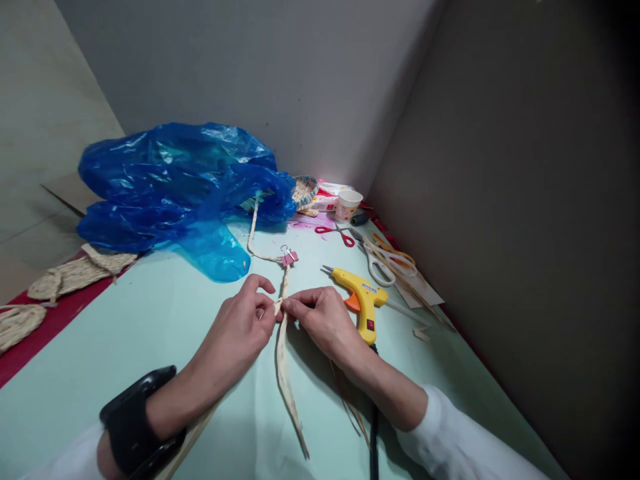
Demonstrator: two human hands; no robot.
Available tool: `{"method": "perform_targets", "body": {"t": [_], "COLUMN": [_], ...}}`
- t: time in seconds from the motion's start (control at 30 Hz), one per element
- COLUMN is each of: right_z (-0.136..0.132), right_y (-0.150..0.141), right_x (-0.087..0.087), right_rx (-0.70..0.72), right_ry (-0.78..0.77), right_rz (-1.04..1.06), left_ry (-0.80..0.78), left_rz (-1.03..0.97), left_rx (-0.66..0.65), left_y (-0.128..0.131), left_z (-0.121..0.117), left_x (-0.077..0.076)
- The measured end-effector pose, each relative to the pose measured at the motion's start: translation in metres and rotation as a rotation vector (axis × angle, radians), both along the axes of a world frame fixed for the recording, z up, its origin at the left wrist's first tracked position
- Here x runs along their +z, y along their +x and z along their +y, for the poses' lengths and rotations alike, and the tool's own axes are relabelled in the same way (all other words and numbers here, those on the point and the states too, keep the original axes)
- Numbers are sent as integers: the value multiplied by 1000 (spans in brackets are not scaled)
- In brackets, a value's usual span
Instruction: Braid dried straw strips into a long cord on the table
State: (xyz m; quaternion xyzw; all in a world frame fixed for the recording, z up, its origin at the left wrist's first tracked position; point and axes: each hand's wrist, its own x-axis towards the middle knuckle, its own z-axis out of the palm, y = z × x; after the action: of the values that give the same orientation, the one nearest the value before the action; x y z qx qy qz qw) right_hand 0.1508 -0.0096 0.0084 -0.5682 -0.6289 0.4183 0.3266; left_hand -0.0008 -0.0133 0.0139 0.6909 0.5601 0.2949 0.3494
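Walls [260, 73], grey, are enclosing the pale green tabletop [75, 380] that I am viewing remotely, with a blue plastic bag [175, 173] lying toward the back. Left hand [244, 321] and right hand [327, 321] are both pinching the plaited or twisted cord [285, 284] at the centre of view; I am judging its stretch from bag to hands as done and the loose strip [283, 370] trailing below as left to work, while a pink binder clip [289, 259] is gripping the cord just beyond.

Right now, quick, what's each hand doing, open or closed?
Left hand: closed, pinching the pale braided cord.
Right hand: closed, thumb and finger pinching the pale braided cord too.
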Motion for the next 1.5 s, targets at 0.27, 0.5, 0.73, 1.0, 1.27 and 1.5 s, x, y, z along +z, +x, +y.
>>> {"method": "perform_targets", "body": {"t": [0.27,0.5,0.73,1.0,1.27,1.5], "right_z": [-1,0,3,3,-1,-2], "right_y": [0,1,4,2,-4,-6], "right_x": [-1,-3,-6,-5,1,-2], "right_rx": [-18,25,67,116,0,-6], "right_ry": [14,25,-8,-3,15,82], "right_rz": [11,21,42,59,66,46], "left_ry": [-16,-270,-228,24,109,124], "left_rz": [-35,-422,-325,2,157,295], "left_rx": [-21,-41,-21,4,14,-9], "left_y": [1,-4,-7,-3,3,-1], "left_z": [-2,9,15,15,5,3], "left_x": [2,2,-5,4,12,10]}}
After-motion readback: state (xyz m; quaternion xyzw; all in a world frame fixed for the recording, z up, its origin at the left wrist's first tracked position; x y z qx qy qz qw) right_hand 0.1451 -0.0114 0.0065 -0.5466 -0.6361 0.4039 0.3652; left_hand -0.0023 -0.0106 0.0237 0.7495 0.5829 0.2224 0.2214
